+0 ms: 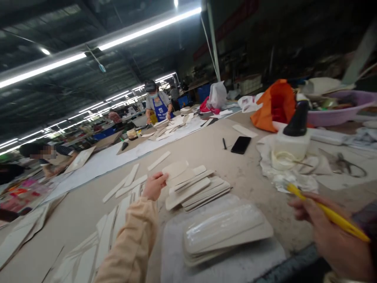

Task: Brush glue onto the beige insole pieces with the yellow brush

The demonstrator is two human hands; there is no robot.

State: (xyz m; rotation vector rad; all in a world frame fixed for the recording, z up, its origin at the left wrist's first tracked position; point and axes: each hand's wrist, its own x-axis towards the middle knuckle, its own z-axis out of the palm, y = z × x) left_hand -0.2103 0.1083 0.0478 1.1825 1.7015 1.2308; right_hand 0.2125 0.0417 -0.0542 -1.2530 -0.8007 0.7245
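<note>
Here on my head feed, the thin pale piece (176,173) is up in the left hand (154,185), out over the middle of the bench (203,145): thumb and fingers pinch it by its near left corner, and the rest of that hand is curled in. Right behind and below it, a pile of pale panels (206,192), edges fanned; whether the piece touches the top one, I can't tell from here.

Over to the right hand (326,228), and it's wrapped round a yellow tool (332,216), fingers closed on the handle, tip pointing away and to the left; the tip itself is too blurred for me to read. Between the hands and nearer me, a glossy stack (224,228) sits on a white sheet (173,251), its top face catching the light. Left of the sleeve, long pale strips (112,220) run side by side.

Farther out, a black phone (240,145) lies beside a dark pen (224,143). Beyond the right hand I've got a white container (290,147), scissors (350,165), an orange bag (272,104) and a purple basin (338,112). Across the way, a co-worker in a blue apron (160,110) bends over more pale pieces.
</note>
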